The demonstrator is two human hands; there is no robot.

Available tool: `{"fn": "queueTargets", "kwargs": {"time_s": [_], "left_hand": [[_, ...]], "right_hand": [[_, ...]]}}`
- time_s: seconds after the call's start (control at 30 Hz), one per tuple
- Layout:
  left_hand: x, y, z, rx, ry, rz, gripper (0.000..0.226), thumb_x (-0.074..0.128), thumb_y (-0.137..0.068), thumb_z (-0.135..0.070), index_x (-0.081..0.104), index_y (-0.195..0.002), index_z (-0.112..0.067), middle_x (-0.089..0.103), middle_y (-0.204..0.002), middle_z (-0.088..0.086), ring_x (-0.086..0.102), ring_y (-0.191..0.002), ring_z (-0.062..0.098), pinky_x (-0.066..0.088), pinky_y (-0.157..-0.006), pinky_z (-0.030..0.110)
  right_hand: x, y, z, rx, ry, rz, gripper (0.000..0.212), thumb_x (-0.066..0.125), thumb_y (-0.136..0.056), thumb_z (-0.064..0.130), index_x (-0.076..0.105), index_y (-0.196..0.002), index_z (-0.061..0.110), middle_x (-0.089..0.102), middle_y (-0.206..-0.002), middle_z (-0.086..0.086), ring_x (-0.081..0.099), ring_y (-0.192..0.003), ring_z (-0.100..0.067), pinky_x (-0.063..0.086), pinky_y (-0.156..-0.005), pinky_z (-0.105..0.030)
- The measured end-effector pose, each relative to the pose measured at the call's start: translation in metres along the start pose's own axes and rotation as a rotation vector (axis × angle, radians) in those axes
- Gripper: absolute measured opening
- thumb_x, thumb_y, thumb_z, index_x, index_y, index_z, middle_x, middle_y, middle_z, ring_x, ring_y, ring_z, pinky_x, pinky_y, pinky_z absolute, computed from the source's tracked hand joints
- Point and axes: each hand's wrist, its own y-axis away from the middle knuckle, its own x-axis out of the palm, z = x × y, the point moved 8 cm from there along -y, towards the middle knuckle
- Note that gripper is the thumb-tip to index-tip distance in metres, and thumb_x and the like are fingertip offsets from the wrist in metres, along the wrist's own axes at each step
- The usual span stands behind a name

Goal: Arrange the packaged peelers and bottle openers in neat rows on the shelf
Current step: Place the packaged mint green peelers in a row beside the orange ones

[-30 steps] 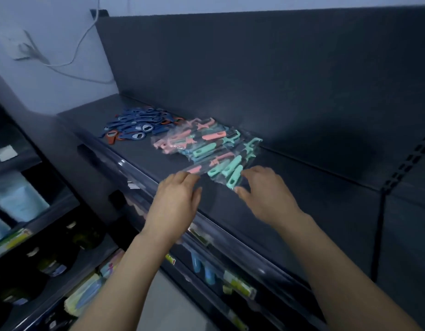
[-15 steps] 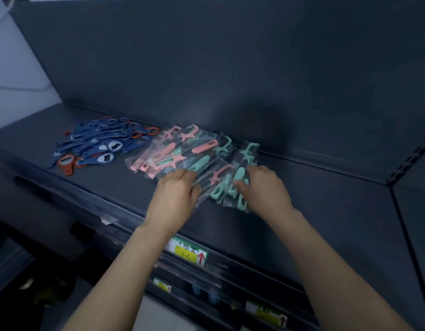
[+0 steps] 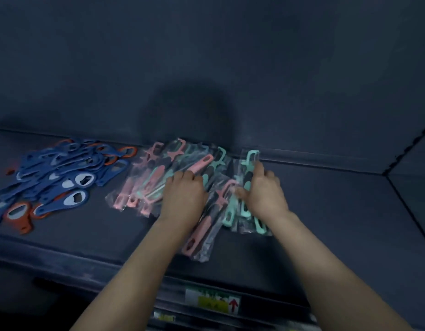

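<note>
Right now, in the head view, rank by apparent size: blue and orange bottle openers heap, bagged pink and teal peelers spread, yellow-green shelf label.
1. Bagged pink and teal peelers spread, marginally largest.
2. Blue and orange bottle openers heap, nearly equal.
3. Yellow-green shelf label, smallest.

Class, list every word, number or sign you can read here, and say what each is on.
Red upward arrow, on the white and yellow shelf-edge label; its other print is too blurred to read.
Smaller label lower down: too blurred to read.
Clear plastic peeler packets, blue and orange bottle openers: no legible print.
</note>
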Motion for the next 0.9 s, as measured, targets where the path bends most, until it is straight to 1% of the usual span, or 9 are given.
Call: {"fn": "queueTargets", "kwargs": {"time_s": [0.17,0.27,0.43,0.53,0.6,0.67,0.73,0.77,0.9], "left_hand": [[0.006,-0.009,0.004,0.079,0.016,0.038,0.033,0.052,-0.09,-0.017,0.051,-0.122,-0.01,0.056,-0.118,0.012,0.049,-0.108,0.029,0.041,-0.087,0.035],[0.004,-0.01,0.003,0.112,0.085,0.039,0.021,0.055,-0.086,-0.009,0.058,-0.107,-0.004,0.059,-0.108,0.014,0.053,-0.101,0.029,0.045,-0.079,0.035],[0.003,-0.006,0.008,0.118,0.208,0.011,0.015,0.053,-0.084,-0.006,0.057,-0.097,0.0,0.056,-0.103,0.016,0.056,-0.091,0.029,0.046,-0.069,0.033],[0.0,-0.005,0.014,0.111,0.339,0.002,0.016,0.054,-0.085,-0.008,0.057,-0.099,0.001,0.048,-0.108,0.018,0.053,-0.073,0.027,0.04,-0.06,0.029],[-0.005,-0.004,0.019,0.098,0.401,-0.036,0.018,0.052,-0.087,-0.006,0.054,-0.104,0.002,0.045,-0.114,0.02,0.042,-0.061,0.02,0.035,-0.055,0.027],[-0.011,-0.003,0.026,0.079,0.429,-0.083,0.02,0.05,-0.089,-0.006,0.049,-0.107,0.002,0.045,-0.116,0.022,0.034,-0.057,0.016,0.029,-0.049,0.023],[-0.013,-0.002,0.037,0.012,0.444,-0.113,0.021,0.048,-0.087,-0.002,0.046,-0.108,0.001,0.05,-0.109,0.02,0.037,-0.061,0.017,0.025,-0.049,0.024],[-0.012,-0.002,0.045,-0.042,0.449,-0.12,0.022,0.046,-0.087,0.001,0.044,-0.109,0.0,0.052,-0.106,0.02,0.041,-0.064,0.021,0.026,-0.051,0.027],[-0.005,-0.004,0.073,-0.19,0.34,-0.082,0.031,0.047,-0.089,-0.002,0.037,-0.118,0.003,0.054,-0.113,0.022,0.057,-0.093,0.036,0.03,-0.062,0.032]], "right_hand": [[0.006,0.003,-0.005,0.168,-0.152,-0.019,0.059,0.061,-0.089,0.036,0.034,-0.132,0.006,0.049,-0.122,-0.02,0.046,-0.113,-0.035,0.04,-0.084,-0.036],[0.007,0.006,-0.012,0.276,-0.259,-0.044,0.045,0.064,-0.088,0.027,0.044,-0.121,0.004,0.056,-0.115,-0.017,0.055,-0.099,-0.031,0.041,-0.073,-0.03],[0.006,0.016,-0.021,0.397,-0.285,-0.088,0.022,0.063,-0.085,0.017,0.054,-0.1,0.004,0.056,-0.092,-0.006,0.053,-0.069,-0.018,0.039,-0.054,-0.025],[0.005,0.017,-0.018,0.401,-0.32,-0.131,0.012,0.063,-0.083,0.016,0.06,-0.085,0.004,0.057,-0.075,-0.004,0.053,-0.06,-0.018,0.04,-0.048,-0.024],[0.004,0.017,-0.015,0.387,-0.352,-0.153,0.011,0.063,-0.084,0.016,0.061,-0.083,0.005,0.061,-0.077,-0.007,0.053,-0.056,-0.016,0.04,-0.043,-0.022],[0.005,0.015,-0.013,0.377,-0.386,-0.156,0.019,0.063,-0.084,0.019,0.062,-0.096,0.003,0.064,-0.093,-0.013,0.059,-0.067,-0.02,0.041,-0.046,-0.022],[0.01,0.013,-0.011,0.382,-0.378,-0.129,0.032,0.065,-0.084,0.026,0.06,-0.107,0.004,0.06,-0.11,-0.017,0.06,-0.08,-0.024,0.039,-0.051,-0.023],[0.013,0.011,-0.009,0.382,-0.358,-0.102,0.034,0.067,-0.083,0.03,0.059,-0.105,0.005,0.058,-0.112,-0.016,0.06,-0.08,-0.025,0.038,-0.053,-0.023],[0.02,0.002,-0.002,0.358,-0.237,-0.023,0.032,0.074,-0.078,0.037,0.057,-0.083,0.01,0.062,-0.097,-0.009,0.058,-0.074,-0.024,0.041,-0.061,-0.026]]}}
